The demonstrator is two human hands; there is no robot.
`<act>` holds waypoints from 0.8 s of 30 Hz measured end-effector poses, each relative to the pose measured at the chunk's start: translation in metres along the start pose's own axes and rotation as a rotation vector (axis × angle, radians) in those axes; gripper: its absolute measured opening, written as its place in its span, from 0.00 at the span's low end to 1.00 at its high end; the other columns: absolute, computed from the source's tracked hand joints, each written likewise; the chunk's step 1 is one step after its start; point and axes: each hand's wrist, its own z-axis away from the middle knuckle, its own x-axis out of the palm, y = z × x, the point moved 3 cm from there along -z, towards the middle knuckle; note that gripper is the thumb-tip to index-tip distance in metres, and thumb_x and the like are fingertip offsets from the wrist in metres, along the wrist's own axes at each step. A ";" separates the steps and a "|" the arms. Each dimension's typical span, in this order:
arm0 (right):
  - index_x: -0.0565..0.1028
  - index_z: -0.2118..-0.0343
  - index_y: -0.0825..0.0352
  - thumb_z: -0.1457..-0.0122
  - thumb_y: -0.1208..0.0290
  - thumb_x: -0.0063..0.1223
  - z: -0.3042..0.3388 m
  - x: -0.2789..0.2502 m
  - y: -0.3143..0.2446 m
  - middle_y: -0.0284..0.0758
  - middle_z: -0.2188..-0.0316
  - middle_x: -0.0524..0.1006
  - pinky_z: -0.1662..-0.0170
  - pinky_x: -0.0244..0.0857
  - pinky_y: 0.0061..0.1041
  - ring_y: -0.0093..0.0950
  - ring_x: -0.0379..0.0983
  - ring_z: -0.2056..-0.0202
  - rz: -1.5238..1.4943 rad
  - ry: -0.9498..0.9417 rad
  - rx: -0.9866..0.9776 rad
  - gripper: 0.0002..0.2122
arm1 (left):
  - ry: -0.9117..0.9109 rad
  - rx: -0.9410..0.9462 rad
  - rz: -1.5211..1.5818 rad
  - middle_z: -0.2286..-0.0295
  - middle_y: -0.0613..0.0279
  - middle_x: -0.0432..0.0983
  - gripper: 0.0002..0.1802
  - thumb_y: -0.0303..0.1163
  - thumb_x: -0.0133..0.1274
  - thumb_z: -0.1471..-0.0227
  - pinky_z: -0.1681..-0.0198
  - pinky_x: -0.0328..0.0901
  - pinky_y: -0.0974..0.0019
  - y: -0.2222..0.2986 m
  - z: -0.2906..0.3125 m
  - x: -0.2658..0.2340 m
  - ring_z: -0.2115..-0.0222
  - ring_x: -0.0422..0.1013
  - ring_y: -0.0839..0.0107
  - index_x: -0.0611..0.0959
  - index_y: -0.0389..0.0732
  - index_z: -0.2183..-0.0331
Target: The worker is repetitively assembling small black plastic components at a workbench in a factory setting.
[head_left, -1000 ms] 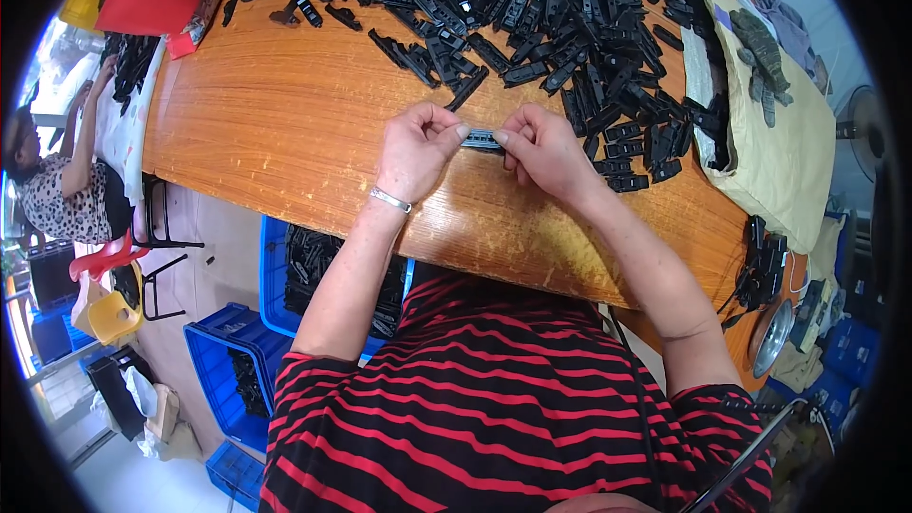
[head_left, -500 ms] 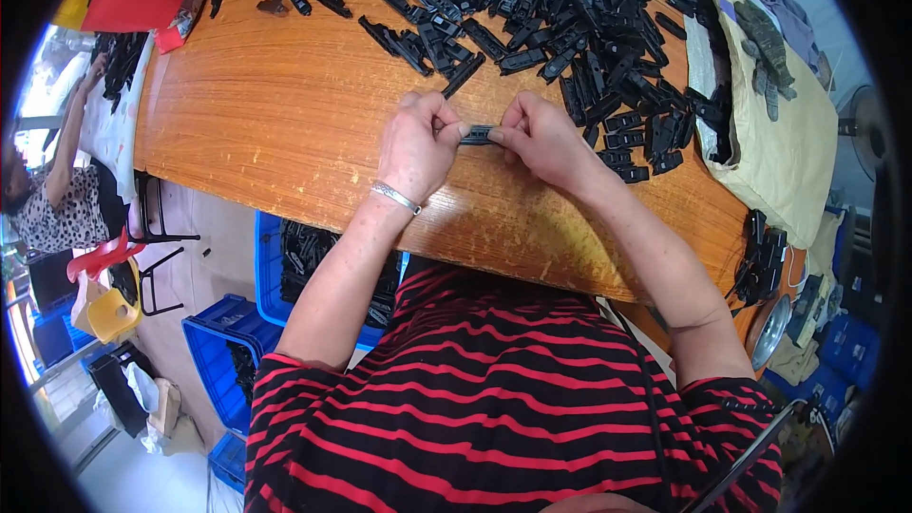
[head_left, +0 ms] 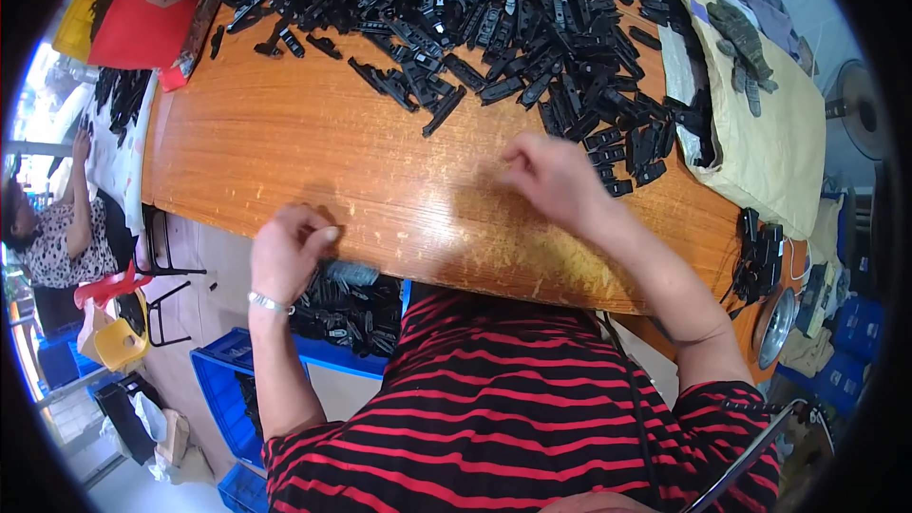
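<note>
Your left hand (head_left: pixel 288 255) has left your right hand (head_left: pixel 560 182) for the near tabletop (head_left: pixel 389 249) edge, both loosely spread, one blurred grey part (head_left: pixel 350 274) apparently released.

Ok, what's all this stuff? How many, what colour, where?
table: one, brown, centre
black parts: countless, black, mostly on table
blurred part: one, grey, table's near edge
red bag: one, red, upper left
sack: one, cream, right
glove: at least one, grey, on sack
fan: one, grey, right
bowl: one, silver, lower right
bins: at least three, blue, lower left
seat: one, yellow, left
co-worker: one, spotted top, left
left hand: one, bare, table's near edge
right hand: one, bare, over table
</note>
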 end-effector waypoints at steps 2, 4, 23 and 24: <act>0.75 0.68 0.67 0.51 0.67 0.63 -0.005 -0.025 0.008 0.40 0.73 0.76 0.68 0.70 0.31 0.36 0.76 0.72 0.272 0.207 -0.007 0.12 | 0.289 0.138 -0.116 0.74 0.55 0.77 0.08 0.31 0.62 0.57 0.68 0.68 0.64 0.005 -0.003 -0.010 0.74 0.74 0.61 0.82 0.37 0.74; 0.74 0.68 0.67 0.53 0.67 0.65 -0.009 -0.043 0.006 0.40 0.71 0.75 0.68 0.70 0.33 0.40 0.76 0.70 0.475 0.228 0.041 0.13 | 0.350 0.113 0.249 0.74 0.55 0.78 0.09 0.31 0.62 0.57 0.66 0.69 0.62 0.024 -0.021 0.009 0.72 0.75 0.60 0.82 0.37 0.73; 0.75 0.70 0.65 0.49 0.76 0.56 -0.025 -0.010 0.008 0.35 0.68 0.73 0.72 0.69 0.34 0.39 0.74 0.74 0.460 0.212 -0.150 0.04 | 0.404 0.242 0.136 0.78 0.57 0.77 0.09 0.30 0.61 0.55 0.73 0.68 0.65 0.084 -0.082 0.082 0.78 0.75 0.66 0.79 0.37 0.71; 0.75 0.70 0.65 0.48 0.76 0.56 -0.023 -0.011 0.002 0.35 0.68 0.73 0.73 0.69 0.33 0.39 0.74 0.74 0.446 0.226 -0.172 0.04 | 0.371 0.215 0.198 0.78 0.60 0.76 0.08 0.29 0.61 0.53 0.74 0.67 0.67 0.082 -0.079 0.080 0.78 0.74 0.70 0.79 0.36 0.71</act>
